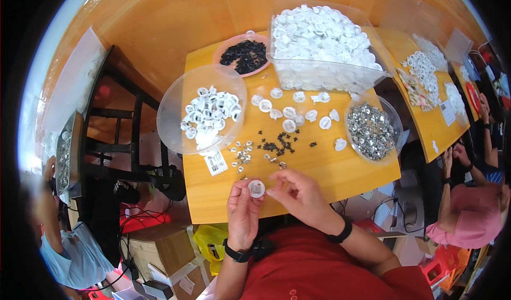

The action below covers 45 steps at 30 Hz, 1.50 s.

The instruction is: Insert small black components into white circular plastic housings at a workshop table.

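Just past the table's near edge, my left hand (243,215) pinches a white round plastic piece (256,188) between thumb and fingers, its flat face turned up. To the right of it, my right hand (303,199) has its thumb and fingers apart, fingertips close to the piece's edge. Nothing shows in that hand. Beyond my hands lie small shiny metal pieces (244,153) and a scatter of tiny black parts (279,144). Several more white round pieces (265,105) are spread loosely farther back.
A clear bin (330,79) heaped with white pieces stands at the back, beside a pink dish (216,58) of black parts. A clear round tray (173,97) sits left; a bowl (393,150) of metal pieces sits right. A co-worker in pink (471,215) works at another table.
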{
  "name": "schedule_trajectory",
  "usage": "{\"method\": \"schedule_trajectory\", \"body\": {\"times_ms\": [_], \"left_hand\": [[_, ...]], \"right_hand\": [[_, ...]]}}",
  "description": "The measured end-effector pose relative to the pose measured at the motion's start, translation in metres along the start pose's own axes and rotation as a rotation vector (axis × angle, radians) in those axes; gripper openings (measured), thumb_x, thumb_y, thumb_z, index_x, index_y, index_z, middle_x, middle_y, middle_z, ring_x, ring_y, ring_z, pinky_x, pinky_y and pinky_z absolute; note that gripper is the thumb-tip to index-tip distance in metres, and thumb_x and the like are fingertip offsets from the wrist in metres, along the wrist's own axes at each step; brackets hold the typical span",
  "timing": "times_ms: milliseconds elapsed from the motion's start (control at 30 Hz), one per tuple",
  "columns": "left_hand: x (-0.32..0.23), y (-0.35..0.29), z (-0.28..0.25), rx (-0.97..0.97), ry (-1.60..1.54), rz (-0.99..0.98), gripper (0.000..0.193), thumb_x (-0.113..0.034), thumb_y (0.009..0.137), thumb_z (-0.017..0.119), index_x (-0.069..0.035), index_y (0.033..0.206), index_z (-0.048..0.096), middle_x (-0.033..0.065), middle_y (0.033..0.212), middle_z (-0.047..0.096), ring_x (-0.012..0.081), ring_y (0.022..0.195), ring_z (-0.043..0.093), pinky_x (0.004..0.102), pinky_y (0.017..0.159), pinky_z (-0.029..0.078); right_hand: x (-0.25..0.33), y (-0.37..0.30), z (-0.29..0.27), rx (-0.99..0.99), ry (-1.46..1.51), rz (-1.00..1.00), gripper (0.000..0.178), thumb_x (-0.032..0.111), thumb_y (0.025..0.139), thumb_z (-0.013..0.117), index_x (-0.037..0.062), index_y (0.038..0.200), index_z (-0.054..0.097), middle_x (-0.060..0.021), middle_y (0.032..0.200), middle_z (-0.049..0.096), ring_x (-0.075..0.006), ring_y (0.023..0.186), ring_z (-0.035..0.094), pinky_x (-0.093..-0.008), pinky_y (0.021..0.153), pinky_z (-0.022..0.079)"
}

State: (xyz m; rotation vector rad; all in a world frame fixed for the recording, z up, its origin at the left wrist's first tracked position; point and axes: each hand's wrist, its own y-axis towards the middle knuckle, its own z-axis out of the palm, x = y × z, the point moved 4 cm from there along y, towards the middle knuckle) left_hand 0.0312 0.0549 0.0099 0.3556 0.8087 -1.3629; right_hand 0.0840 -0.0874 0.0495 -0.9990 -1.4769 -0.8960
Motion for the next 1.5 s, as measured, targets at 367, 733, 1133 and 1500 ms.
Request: {"method": "schedule_trajectory", "body": {"times_ms": [367,733,1133,1500], "left_hand": [[0.009,-0.002,0.001,-0.006,0.126,0.011,0.019,-0.021,0.097,0.05,-0.004,0.105,0.055,0.0068,0.102,0.06,0.0124,0.094,0.056,0.0275,0.086,0.045],[0.006,-0.006,0.013,-0.047,0.181,-0.025,0.019,-0.011,0.095,0.05,-0.005,0.112,0.053,0.0039,0.104,0.057,0.0107,0.093,0.053,0.0249,0.081,0.043],[0.013,-0.001,0.006,0.012,-0.003,-0.112,0.016,-0.012,0.093,0.048,-0.009,0.109,0.052,0.0012,0.098,0.055,0.0123,0.093,0.05,0.0272,0.082,0.04],[0.009,-0.006,0.001,-0.084,0.128,-0.088,0.031,-0.012,0.094,0.049,-0.006,0.124,0.049,0.005,0.106,0.058,0.0147,0.095,0.055,0.0277,0.084,0.044]], "right_hand": [[-0.02,0.002,0.02,0.077,0.197,0.088,0.013,0.004,0.086,0.063,-0.0031,0.097,0.058,-0.0026,0.083,0.062,-0.0049,0.071,0.059,-0.0189,0.063,0.049],[-0.025,0.0,0.026,-0.044,0.441,0.142,0.01,0.005,0.087,0.062,-0.0039,0.092,0.06,-0.0054,0.078,0.065,-0.0082,0.066,0.062,-0.0215,0.059,0.05],[-0.037,-0.003,0.034,-0.091,0.383,0.062,0.007,0.003,0.088,0.059,-0.0018,0.093,0.058,-0.0056,0.077,0.064,-0.0085,0.06,0.058,-0.0231,0.054,0.047],[-0.021,-0.006,0.028,-0.154,0.143,-0.08,0.007,0.005,0.086,0.059,0.001,0.091,0.057,-0.0133,0.078,0.062,-0.0223,0.065,0.062,-0.0311,0.058,0.048]]}}
